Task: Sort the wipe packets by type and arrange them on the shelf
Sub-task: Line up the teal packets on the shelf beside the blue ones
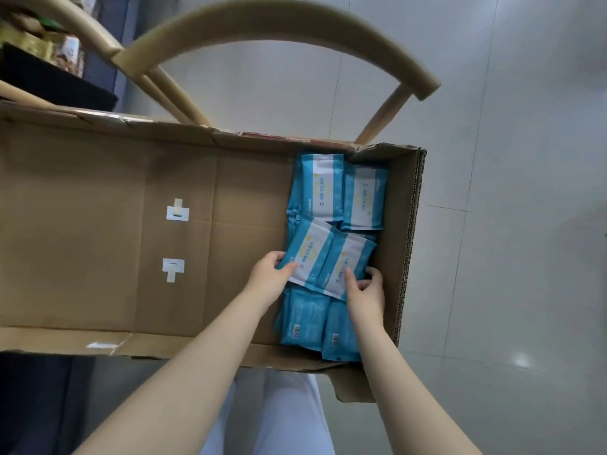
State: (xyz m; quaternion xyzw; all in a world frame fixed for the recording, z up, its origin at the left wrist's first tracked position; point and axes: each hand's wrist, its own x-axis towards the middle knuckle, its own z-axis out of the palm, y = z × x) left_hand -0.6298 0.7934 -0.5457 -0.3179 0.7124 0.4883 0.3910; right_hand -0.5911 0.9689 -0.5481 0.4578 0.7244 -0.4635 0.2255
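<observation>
Box: a large open brown cardboard box (98, 224) lay across the middle of the frame, its bare floor filling the left half.
Packets: blue plastic wipe packets with white label panels sat bunched in the box's right end, centre-right of the frame.
Far pair: two face-up packets (323, 187) lay side by side against the box's far wall.
Near pair: two face-down packets (303, 320), barcodes showing, lay by the near wall, partly under the forearms.
Left hand: the left hand (267, 277) gripped the left tilted packet (310, 254), thumb on its white panel and fingers curled round its left edge.
Right hand: the right hand (366, 290) pinched the right tilted packet (348, 261), one finger on top and the others curled at its right edge.
Tilted pair: the two touched side by side, resting above the near pair.
Stickers: two white T-shaped paper stickers (177, 211) sat on the box floor, left of centre.
Chair: a pale wooden chair with a curved back rail (279, 24) stood beyond the box, top of frame.
Floor: glossy grey tiles (509, 159) filled the right side.
Upper left: a dark surface (49, 80) held blurred goods, too unclear to tell.
</observation>
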